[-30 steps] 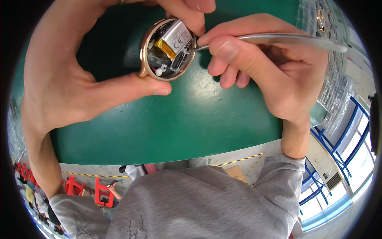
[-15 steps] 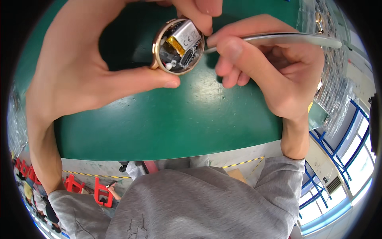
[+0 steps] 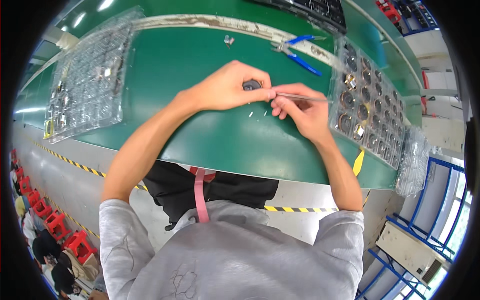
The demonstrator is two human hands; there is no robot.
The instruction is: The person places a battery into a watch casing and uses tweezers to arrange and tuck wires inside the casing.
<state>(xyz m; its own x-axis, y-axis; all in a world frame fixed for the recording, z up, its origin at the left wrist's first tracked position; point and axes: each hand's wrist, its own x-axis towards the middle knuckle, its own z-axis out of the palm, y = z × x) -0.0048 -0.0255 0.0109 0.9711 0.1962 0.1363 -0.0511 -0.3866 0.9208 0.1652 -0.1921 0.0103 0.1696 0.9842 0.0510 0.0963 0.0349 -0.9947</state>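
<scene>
Between the thumb and fingers of my left hand (image 3: pixel 227 89) sits a small round watch case (image 3: pixel 251 85), its dark side partly showing and the rest hidden by the fingers. My right hand (image 3: pixel 307 111) is closed in a pinch round slim metal tweezers (image 3: pixel 300 97). Their tip end meets my left thumb tip, close beside the watch case; whether it touches the case is hidden. Tiny white bits (image 3: pixel 251 114) lie on the green table (image 3: pixel 215 135) just below the hands.
Blue-handled cutters (image 3: pixel 303 62) and small scraps (image 3: pixel 228 41) lie beyond my hands. A clear tray of watch cases (image 3: pixel 370 107) is at right, beside stacked clear trays (image 3: pixel 414 162). Another clear tray (image 3: pixel 87 82) lies left. A black tray (image 3: pixel 320 11) stands at the far side.
The view has widened, and my hands look farther off. Earlier the watch case showed its open inside with a silver battery; now a dark side shows. The tweezers stay in my right hand.
</scene>
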